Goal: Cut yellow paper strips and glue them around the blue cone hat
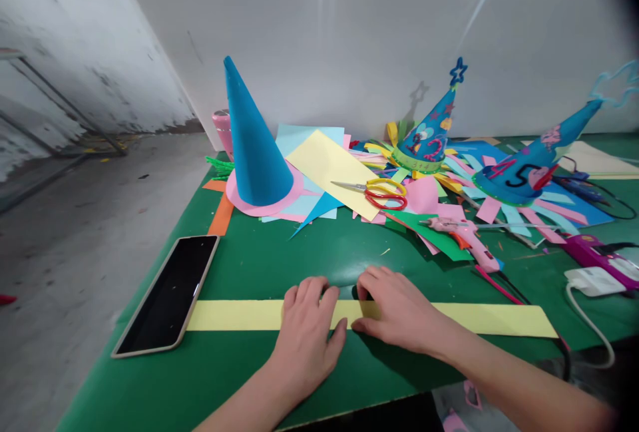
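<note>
While left hand (308,332) arches, right hand (397,305) curled

A long, narrow strip of plain, pale yellow paper (499,319) is laid flat across the near part of the green tabletop (200,365), its length stretched from left to right. Its long edges are seen as nearly straight and parallel. The middle is partly hidden. At the left, the paper is bordered by the phone (167,295); whether it is tucked beneath cannot be told. The right end is exposed, its short edge slanted in view.
</note>
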`<state>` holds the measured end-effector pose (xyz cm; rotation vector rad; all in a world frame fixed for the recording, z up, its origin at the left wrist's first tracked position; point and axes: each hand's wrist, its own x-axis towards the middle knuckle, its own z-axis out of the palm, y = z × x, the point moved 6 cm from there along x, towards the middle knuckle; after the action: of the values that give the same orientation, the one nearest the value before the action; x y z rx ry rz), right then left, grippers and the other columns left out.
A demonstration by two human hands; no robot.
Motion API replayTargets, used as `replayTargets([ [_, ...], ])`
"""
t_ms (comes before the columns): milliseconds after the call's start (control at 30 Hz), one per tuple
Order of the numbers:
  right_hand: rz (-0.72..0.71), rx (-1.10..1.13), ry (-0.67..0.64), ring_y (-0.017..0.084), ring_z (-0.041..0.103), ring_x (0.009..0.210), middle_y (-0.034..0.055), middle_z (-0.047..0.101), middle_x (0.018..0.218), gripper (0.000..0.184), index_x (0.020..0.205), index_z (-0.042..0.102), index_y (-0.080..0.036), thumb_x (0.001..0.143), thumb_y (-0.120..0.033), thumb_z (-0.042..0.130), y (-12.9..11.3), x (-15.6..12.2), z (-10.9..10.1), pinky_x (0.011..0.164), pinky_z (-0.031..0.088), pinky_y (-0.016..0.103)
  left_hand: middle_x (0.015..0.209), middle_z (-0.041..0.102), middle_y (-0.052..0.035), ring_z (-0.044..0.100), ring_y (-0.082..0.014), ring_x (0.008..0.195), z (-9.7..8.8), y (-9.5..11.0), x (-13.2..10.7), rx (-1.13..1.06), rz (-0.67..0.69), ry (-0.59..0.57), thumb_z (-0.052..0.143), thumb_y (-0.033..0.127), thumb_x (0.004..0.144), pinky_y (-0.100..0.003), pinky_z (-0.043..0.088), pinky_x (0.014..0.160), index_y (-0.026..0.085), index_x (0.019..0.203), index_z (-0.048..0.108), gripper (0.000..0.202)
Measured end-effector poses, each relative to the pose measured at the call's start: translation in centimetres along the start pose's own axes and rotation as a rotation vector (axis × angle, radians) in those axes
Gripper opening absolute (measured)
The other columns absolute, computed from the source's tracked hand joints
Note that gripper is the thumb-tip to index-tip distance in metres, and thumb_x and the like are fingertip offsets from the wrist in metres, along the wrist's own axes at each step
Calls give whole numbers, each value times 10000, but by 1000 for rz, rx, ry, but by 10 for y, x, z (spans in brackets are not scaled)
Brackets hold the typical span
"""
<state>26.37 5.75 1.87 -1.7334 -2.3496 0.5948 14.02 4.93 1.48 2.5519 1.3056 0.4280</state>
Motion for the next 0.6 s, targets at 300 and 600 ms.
replayTargets([
  [300,-48,-46,-24,142,539,672,-31,593,692,81,712,585,-231,770,-287,577,7,-10,-16,553,302,242,698,583,-21,516,-196,715,-14,9,26,32,73,-140,424,223,827,-353,315,663,189,708,563,187],
  [600,-196,-166,-61,146,495,689,-12,576,686,205,651,531,-206,842,-252,471,4,-15,-45,580,327,268,670,594,-16,540,-188,661,-34,29,44,59,146,-268,514,264,783,-335,305,639,187,675,568,144],
])
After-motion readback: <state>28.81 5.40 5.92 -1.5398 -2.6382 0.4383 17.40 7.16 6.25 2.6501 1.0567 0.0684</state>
